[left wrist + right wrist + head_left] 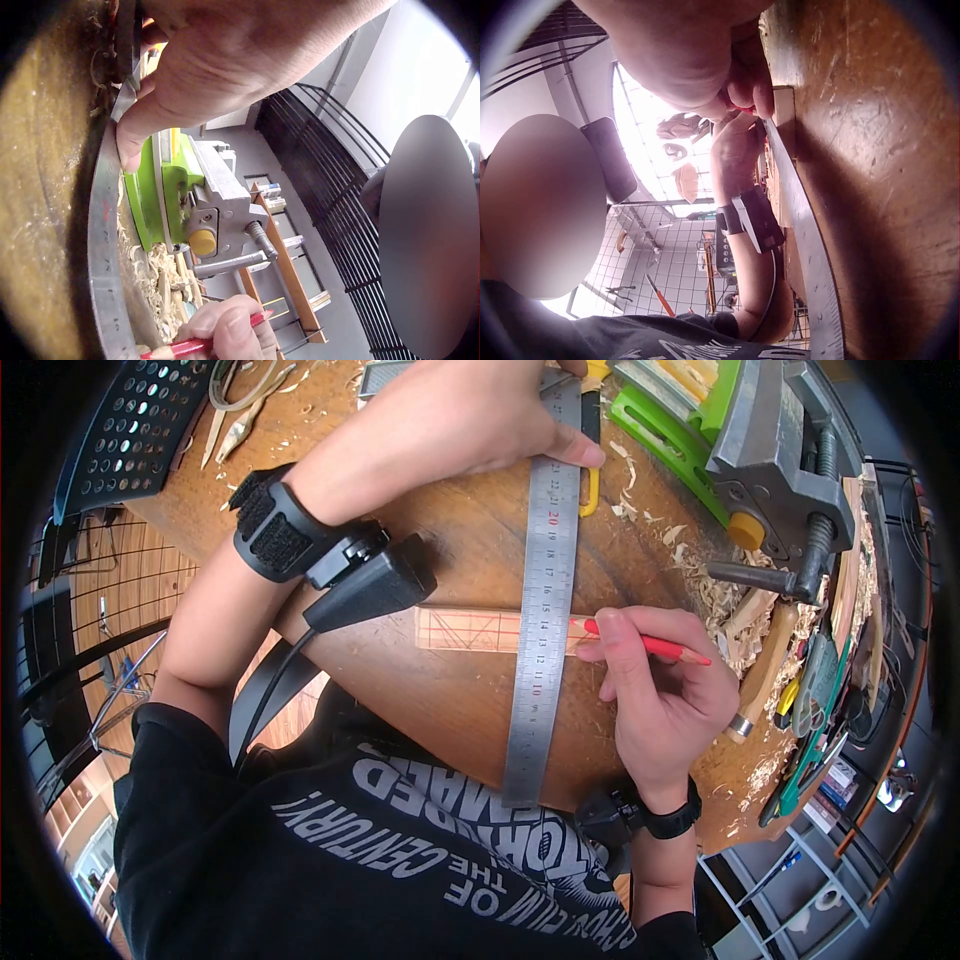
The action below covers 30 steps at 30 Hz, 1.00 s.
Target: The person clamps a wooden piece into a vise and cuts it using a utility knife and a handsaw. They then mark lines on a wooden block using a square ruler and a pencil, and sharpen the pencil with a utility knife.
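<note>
A long steel ruler (540, 585) lies across a wood strip (465, 630) marked with red straight and diagonal lines. My left hand (465, 415) is at the ruler's far end, its straight thumb (133, 139) pressing by the edge; its other fingers are mostly hidden. My right hand (670, 695) pinches a red pencil (665, 647) sharpened at both ends. One pencil tip meets the strip just right of the ruler. In the right wrist view, the right fingertips (759, 94) sit beside the ruler (806, 225), over the strip's end.
Beyond the strip, a metal vise (790, 470) stands near a bright green tool (665, 445). Wood shavings (745, 615) and a wooden-handled tool (765, 670) lie at right. A yellow-and-black handle (590, 435) is beside the ruler. A perforated black rack (125, 435) stands at far left.
</note>
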Available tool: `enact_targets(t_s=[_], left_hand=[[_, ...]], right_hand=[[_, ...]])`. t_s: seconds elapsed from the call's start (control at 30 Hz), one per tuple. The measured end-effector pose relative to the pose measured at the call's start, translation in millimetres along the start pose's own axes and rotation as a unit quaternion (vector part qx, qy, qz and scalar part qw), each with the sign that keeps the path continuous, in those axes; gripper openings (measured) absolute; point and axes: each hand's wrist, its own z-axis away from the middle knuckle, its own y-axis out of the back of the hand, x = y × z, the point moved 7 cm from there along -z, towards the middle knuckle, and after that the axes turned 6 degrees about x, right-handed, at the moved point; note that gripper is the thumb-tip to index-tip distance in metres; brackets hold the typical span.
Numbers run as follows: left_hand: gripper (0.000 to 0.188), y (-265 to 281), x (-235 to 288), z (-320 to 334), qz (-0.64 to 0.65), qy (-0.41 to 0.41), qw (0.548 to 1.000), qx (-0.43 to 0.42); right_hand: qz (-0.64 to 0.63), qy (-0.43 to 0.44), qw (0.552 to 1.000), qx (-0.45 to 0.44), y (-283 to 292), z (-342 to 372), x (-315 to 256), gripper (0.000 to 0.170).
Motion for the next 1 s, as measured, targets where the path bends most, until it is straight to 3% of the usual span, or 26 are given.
enact_targets(t_s=[0.2,0.33,0.67,0.73,1.0], left_hand=[[0.055,-1,-1,-2,-0.017,0.019,1.000,-0.002],[0.055,14,26,9,-0.033,-0.005,0.999,0.011],[0.054,5,9,1,-0.013,0.018,1.000,0.016],[0.053,13,24,9,-0.027,0.003,0.999,0.029],[0.053,13,25,10,-0.025,0.009,0.999,0.026]], right_hand=[[-0.004,0.000,1.000,0.008,-1,0,0,0.008],[0.001,0.004,1.000,0.008,-1,0,0,0.008],[0.023,0.000,1.000,-0.016,-2,-1,-3,0.007],[0.009,0.048,0.999,-0.019,-3,-1,-4,0.007],[0.040,0.084,0.995,-0.043,-3,-2,-11,0.009]])
